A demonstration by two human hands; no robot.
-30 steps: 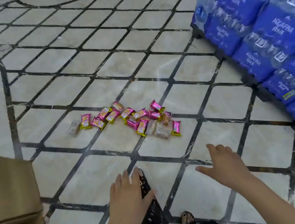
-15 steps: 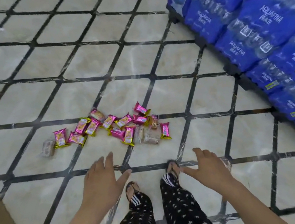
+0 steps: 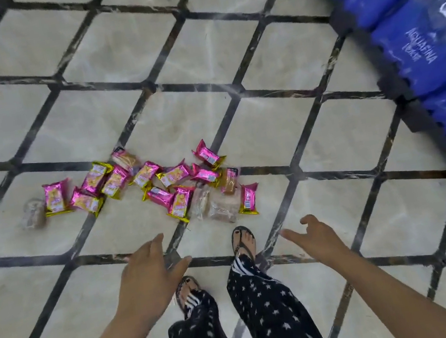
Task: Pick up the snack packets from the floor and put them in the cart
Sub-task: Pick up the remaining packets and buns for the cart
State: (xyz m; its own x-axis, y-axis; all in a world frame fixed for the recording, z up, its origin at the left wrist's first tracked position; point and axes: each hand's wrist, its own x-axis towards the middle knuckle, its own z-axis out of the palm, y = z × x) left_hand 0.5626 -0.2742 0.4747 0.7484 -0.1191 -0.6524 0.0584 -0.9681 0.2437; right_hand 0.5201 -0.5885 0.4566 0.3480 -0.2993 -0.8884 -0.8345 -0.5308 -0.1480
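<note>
None of the snack packets [image 3: 175, 175] had been picked up yet; all lay in a loose scatter on the floor [image 3: 177, 117], away from the water packs [image 3: 410, 52] along its right edge. Most were shiny pink and gold, a few clear. The left hand [image 3: 145, 275] and right hand [image 3: 314, 237] hovered apart, fingers loose, holding nothing.
</note>
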